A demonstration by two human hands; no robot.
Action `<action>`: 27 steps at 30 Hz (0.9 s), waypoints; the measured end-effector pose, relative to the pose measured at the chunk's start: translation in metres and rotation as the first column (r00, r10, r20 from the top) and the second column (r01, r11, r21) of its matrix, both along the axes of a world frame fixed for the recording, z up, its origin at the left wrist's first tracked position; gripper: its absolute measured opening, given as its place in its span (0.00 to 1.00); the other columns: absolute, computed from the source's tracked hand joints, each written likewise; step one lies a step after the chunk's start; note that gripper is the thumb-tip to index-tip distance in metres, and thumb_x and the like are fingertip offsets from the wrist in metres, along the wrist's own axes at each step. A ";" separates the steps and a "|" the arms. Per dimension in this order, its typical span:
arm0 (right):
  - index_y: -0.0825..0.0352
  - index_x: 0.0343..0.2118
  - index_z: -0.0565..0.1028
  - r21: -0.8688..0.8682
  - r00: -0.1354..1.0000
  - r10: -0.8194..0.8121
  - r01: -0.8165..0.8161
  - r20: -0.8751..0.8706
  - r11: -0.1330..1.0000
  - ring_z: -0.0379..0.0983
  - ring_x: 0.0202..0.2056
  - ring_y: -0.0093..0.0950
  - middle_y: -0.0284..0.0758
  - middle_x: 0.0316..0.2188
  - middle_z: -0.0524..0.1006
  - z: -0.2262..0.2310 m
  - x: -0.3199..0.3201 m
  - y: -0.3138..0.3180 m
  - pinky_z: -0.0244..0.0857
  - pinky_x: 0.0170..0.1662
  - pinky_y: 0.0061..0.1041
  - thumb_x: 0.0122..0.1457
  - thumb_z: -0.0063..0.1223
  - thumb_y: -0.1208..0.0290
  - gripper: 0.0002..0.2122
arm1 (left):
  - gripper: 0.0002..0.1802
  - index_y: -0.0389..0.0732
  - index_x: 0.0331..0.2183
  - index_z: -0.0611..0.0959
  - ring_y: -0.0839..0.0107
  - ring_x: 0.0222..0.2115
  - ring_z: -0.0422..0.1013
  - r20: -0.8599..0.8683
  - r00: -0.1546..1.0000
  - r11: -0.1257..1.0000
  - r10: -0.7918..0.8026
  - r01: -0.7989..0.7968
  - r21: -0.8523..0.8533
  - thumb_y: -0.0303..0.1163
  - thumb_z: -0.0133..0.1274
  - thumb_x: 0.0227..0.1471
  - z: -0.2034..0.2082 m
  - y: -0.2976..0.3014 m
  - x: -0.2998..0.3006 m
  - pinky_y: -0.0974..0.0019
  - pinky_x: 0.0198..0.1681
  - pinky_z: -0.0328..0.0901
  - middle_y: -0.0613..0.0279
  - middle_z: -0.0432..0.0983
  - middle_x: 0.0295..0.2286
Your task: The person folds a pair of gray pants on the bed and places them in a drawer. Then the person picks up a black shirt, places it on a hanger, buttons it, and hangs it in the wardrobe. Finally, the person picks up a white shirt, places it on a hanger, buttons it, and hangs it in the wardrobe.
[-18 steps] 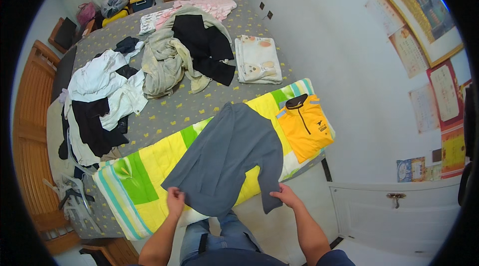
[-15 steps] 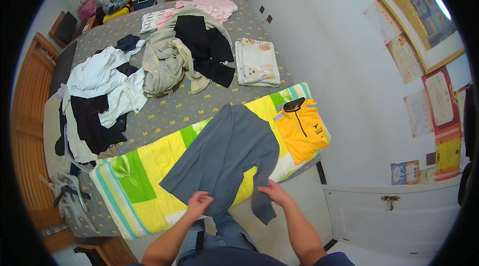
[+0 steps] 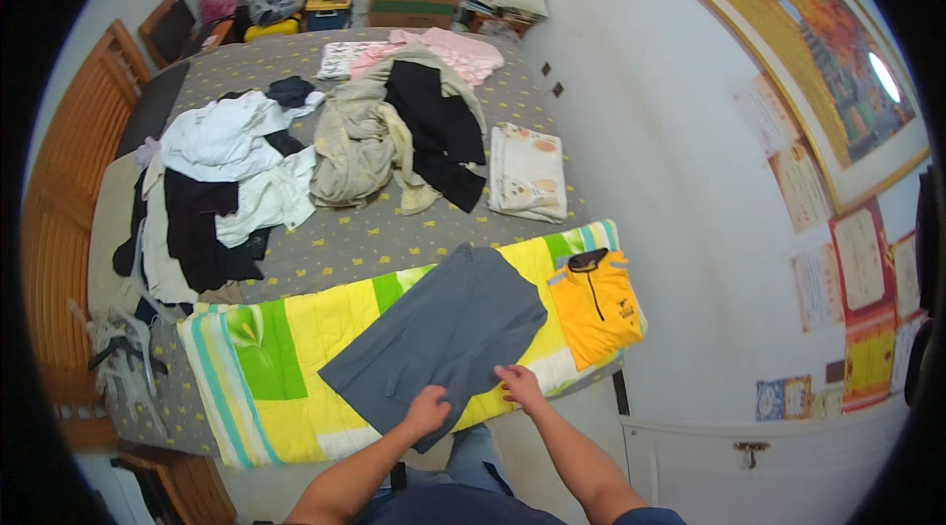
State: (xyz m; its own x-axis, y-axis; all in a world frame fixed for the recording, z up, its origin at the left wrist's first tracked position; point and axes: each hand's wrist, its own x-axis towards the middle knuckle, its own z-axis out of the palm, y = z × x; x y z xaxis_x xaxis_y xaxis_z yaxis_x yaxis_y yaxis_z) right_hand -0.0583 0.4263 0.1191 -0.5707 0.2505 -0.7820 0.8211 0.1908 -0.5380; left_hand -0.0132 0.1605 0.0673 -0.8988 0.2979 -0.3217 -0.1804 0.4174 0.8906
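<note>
A dark grey long-sleeved top (image 3: 434, 338) lies slantwise across a folded yellow and green quilt (image 3: 296, 358) at the bed's near edge. Its near sleeve is turned in over the body, and the lower corner hangs slightly past the quilt. My left hand (image 3: 429, 410) rests on the near part of the top with fingers loosely apart. At the top's right edge is my right hand (image 3: 519, 386), its fingers spread and touching the cloth or just above it. A folded yellow zip-neck shirt (image 3: 596, 313) lies on the quilt's right end.
Beyond the quilt, a patterned grey bed (image 3: 325, 254) bears a white clothes heap (image 3: 222, 136), a beige blanket (image 3: 345, 156), black trousers (image 3: 429, 121) and a folded cream cloth (image 3: 529, 170). White hangers (image 3: 133, 377) lie at the left. A wall (image 3: 650, 180) bounds the right.
The near sleeve, hanging off the quilt's edge before, is now folded in over the top. My right hand moved inward, and my left hand came down onto the cloth. The view shifted slightly.
</note>
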 end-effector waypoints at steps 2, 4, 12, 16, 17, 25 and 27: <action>0.70 0.62 0.66 -0.109 0.964 -0.164 0.189 0.208 0.976 0.77 0.46 0.37 0.43 0.48 0.76 0.029 -0.032 -0.002 0.76 0.42 0.38 0.53 0.68 0.46 0.40 | 0.21 0.33 0.46 0.80 0.50 0.55 0.68 -0.134 0.977 0.980 -0.165 0.178 0.093 0.33 0.53 0.52 0.026 0.026 -0.001 0.55 0.58 0.65 0.47 0.72 0.54; 0.74 0.61 0.64 -0.200 0.923 -0.151 0.232 0.355 0.952 0.76 0.48 0.47 0.48 0.50 0.74 0.028 -0.057 0.012 0.76 0.45 0.46 0.53 0.69 0.49 0.42 | 0.17 0.33 0.42 0.80 0.47 0.57 0.66 -0.191 0.961 0.962 -0.202 0.231 0.143 0.31 0.53 0.51 0.049 0.069 0.002 0.53 0.60 0.62 0.48 0.69 0.58; 0.73 0.36 0.75 -0.334 0.967 0.051 0.036 0.248 0.942 0.75 0.30 0.35 0.41 0.28 0.75 0.000 -0.045 0.105 0.73 0.34 0.36 0.55 0.52 0.73 0.09 | 0.14 0.36 0.45 0.81 0.60 0.59 0.66 0.095 0.970 0.799 -0.222 0.126 0.588 0.31 0.53 0.59 0.032 0.177 0.057 0.58 0.61 0.60 0.53 0.70 0.58; 0.70 0.37 0.75 -0.159 0.959 0.040 0.005 0.280 0.987 0.71 0.26 0.33 0.38 0.27 0.73 -0.040 0.013 0.239 0.67 0.30 0.35 0.51 0.50 0.73 0.10 | 0.21 0.43 0.52 0.78 0.61 0.55 0.69 0.825 0.555 0.631 0.109 -0.680 0.374 0.43 0.53 0.62 -0.033 0.194 0.105 0.56 0.57 0.63 0.58 0.71 0.56; 0.70 0.36 0.75 -0.122 0.956 -0.026 0.064 0.291 0.991 0.71 0.26 0.33 0.38 0.27 0.73 -0.045 0.026 0.267 0.67 0.29 0.36 0.51 0.51 0.73 0.10 | 0.24 0.46 0.56 0.77 0.62 0.53 0.71 0.946 0.260 0.442 0.194 -0.884 0.152 0.47 0.53 0.63 -0.069 0.195 0.123 0.55 0.57 0.63 0.59 0.72 0.56; 0.67 0.29 0.76 -0.048 0.972 0.091 -0.083 0.215 0.995 0.68 0.21 0.27 0.33 0.23 0.73 -0.058 0.029 0.333 0.61 0.23 0.29 0.53 0.54 0.72 0.05 | 0.32 0.49 0.55 0.74 0.59 0.52 0.69 0.887 -0.282 -0.491 0.367 -0.868 -0.072 0.52 0.62 0.53 -0.139 0.111 0.166 0.52 0.53 0.66 0.58 0.70 0.52; 0.66 0.29 0.76 -0.056 0.959 0.138 -0.128 0.249 0.990 0.67 0.19 0.25 0.31 0.22 0.73 -0.059 0.028 0.327 0.61 0.22 0.27 0.53 0.55 0.70 0.05 | 0.31 0.48 0.55 0.74 0.59 0.51 0.70 0.901 -0.290 -0.661 0.323 -0.750 -0.005 0.49 0.63 0.54 -0.144 0.098 0.165 0.53 0.53 0.66 0.57 0.71 0.52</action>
State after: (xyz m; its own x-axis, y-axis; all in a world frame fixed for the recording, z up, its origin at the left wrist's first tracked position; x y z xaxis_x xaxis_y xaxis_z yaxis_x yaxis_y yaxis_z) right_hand -0.0298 0.7535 0.0605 -0.3801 0.1520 -0.9124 0.8996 0.2902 -0.3264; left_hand 0.1521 0.2585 -0.0764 -0.1538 -0.2690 -0.9508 0.2680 -0.9375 0.2219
